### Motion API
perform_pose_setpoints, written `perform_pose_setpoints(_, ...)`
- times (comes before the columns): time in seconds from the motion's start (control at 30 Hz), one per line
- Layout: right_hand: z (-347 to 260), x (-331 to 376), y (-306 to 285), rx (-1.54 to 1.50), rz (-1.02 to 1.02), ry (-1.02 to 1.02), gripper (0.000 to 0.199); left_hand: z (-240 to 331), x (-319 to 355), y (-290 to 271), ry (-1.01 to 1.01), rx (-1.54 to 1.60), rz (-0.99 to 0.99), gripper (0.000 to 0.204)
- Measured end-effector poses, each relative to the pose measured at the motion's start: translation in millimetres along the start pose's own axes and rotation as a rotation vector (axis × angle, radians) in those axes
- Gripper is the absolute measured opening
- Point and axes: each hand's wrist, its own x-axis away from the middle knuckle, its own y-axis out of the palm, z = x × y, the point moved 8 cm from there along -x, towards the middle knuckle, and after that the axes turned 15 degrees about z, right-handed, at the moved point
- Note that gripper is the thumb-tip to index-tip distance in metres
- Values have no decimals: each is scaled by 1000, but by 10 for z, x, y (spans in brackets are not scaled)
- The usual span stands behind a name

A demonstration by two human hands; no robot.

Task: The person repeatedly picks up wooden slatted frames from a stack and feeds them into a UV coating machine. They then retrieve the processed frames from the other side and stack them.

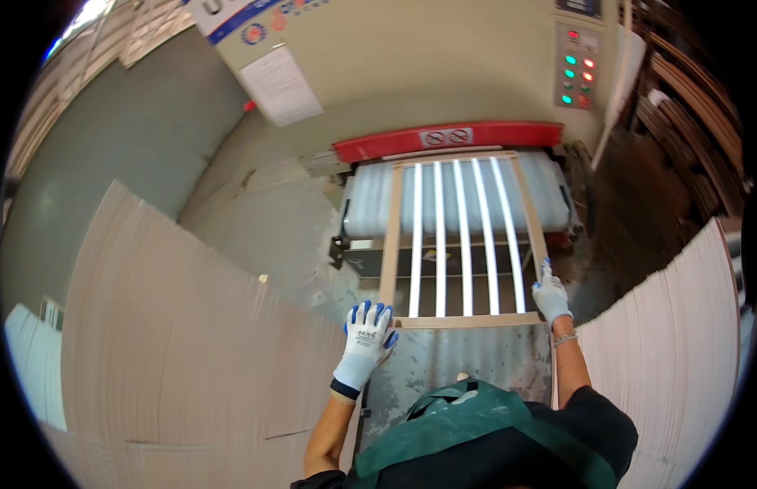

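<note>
A worker at a factory machine, seen from above, feeds a slatted panel onto a conveyor. At far left, tall stacks of pale flat sheets [175,326] fan out beside the station. The left hand [366,334], in a white knit glove with blue-coated tips, lies flat with its fingers [377,313] spread on the near left corner of the rectangular light-wood frame with white slats [456,236]. The frame lies lengthwise, its near rail over the scuffed grey metal tabletop [460,359] and its far half already up on the white ribbed conveyor belt [366,204], reaching to the mouth under the red guard bar [448,137] of the beige machine housing [411,57]. The right hand [550,293], gloved alike, touches the frame's right rail near the corner, its fingers pressed together and pointing forward, gripping nothing. To judge by the frame's place, feeding looks roughly half done: the far end is at the intake, while the near half has yet to reach the belt. A control panel with green and red lights [577,69] glows at upper right, and another stack of pale sheets [680,342] rises at the right.
</note>
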Motion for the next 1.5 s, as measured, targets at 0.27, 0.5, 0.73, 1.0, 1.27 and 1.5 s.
perform_pose_setpoints(0.27, 44, -406, 354, -169, 64, -44, 79, -659, -67, -2396, -220, -549, 318, 59)
perform_pose_setpoints(0.5, 23, -888, 636, -229, 95, -113, 80, -625, 559, -4779, -332, -1438, 597, 61)
perform_pose_setpoints(0.73, -41, -1168, 580, -200, 20, -87, 81, -842, 1357, -6047, -841, -1393, 359, 60)
perform_pose_setpoints(1.0, -1325, -1132, -145, -233, 225, -360, 78, -382, 1451, -6079, -458, -1356, 425, 49)
perform_pose_setpoints(1.27, -3937, -40, -1401, -1373, -577, -527, 51, 982, 1395, -5601, -91, -1369, 460, 19)
perform_pose_setpoints(1.5, -5002, 1003, -2635, -1680, -841, -918, 53, 1738, 1951, -4842, -387, -72, 932, 39)
